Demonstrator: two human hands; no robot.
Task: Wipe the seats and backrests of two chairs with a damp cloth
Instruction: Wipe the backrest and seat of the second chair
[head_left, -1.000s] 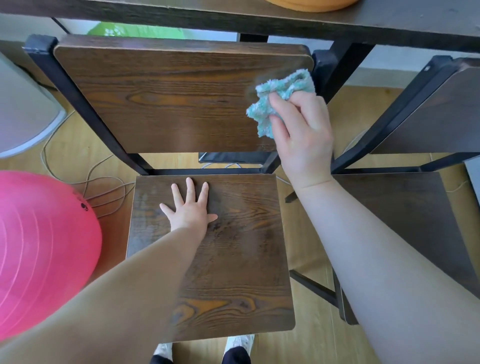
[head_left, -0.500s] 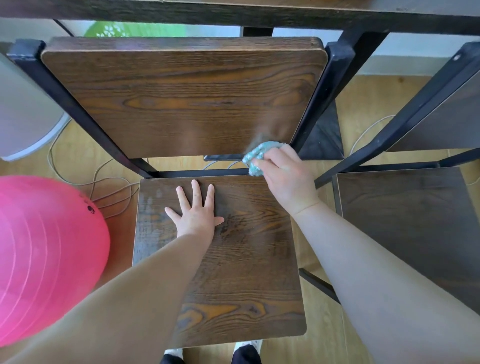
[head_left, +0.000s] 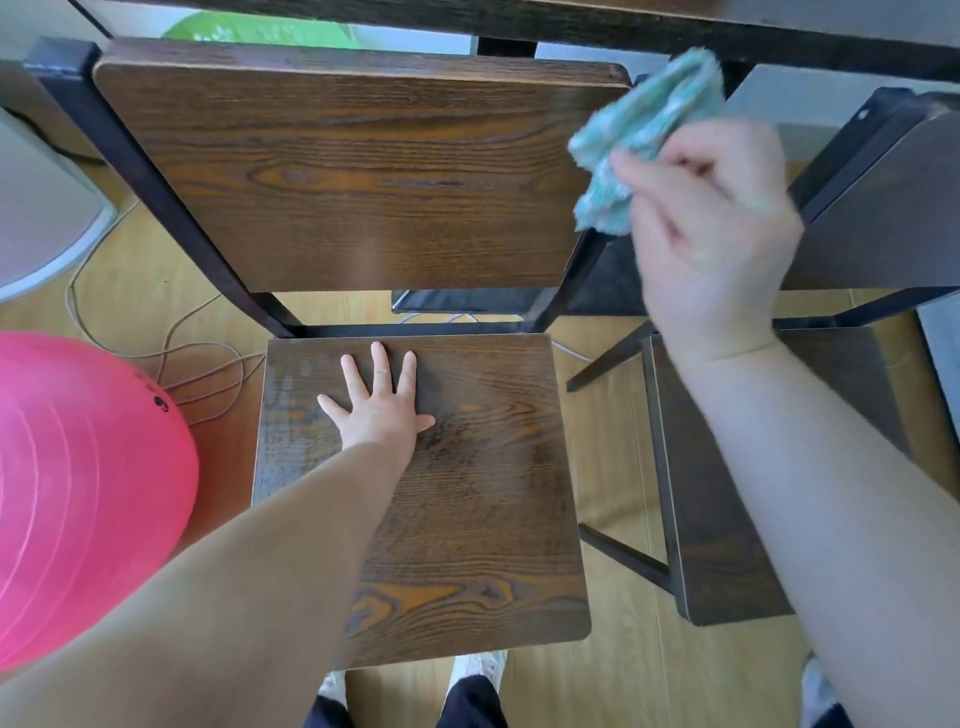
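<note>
Aloft, cloth (head_left: 639, 135); print (head_left: 160, 402) on ball (head_left: 78, 493) illegible

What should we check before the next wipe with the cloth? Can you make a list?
1. The right hand grips the cloth: ok.
2. The left hand lies flat on the seat, steadying the chair: ok.
3. The cloth touches the backrest: cannot tell, it is blurred near the top right corner.
4. The cloth is damp enough: cannot tell.
5. The second chair stands close on the right: ok.
</note>
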